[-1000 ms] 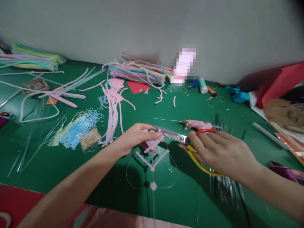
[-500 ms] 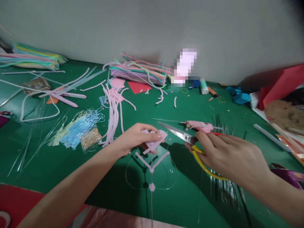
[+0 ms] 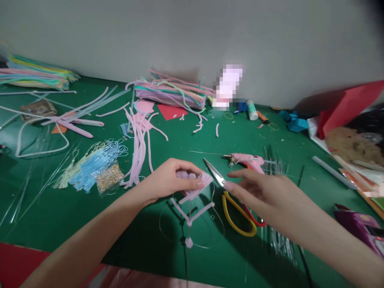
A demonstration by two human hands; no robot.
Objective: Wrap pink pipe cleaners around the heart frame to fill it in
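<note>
My left hand (image 3: 181, 180) is closed around a bundle of lilac pipe cleaners (image 3: 196, 190), whose ends fan out past the thumb. Below it a thin wire carries a V-shaped lilac pipe cleaner piece (image 3: 202, 212) and a small lilac ball (image 3: 189, 242). My right hand (image 3: 255, 188) has its fingers apart over a pair of scissors (image 3: 237, 220) with yellow and red handles. Its thumb is near the scissors' pivot; whether it touches them I cannot tell. Just beyond the right hand lies a pink glue gun (image 3: 247, 160).
Loose lilac pipe cleaners (image 3: 139, 148), blue tassels (image 3: 93, 168) and a bag of gold beads (image 3: 109, 178) lie to the left. A bundle of coloured pipe cleaners (image 3: 174, 94) sits by the wall. Wire pieces (image 3: 280, 240) and a purple tool (image 3: 358, 226) are at right.
The scissors have gone from my right hand's grip to lower on the table, and its fingers have opened. My left hand keeps the lilac bundle. The view has shifted slightly.
</note>
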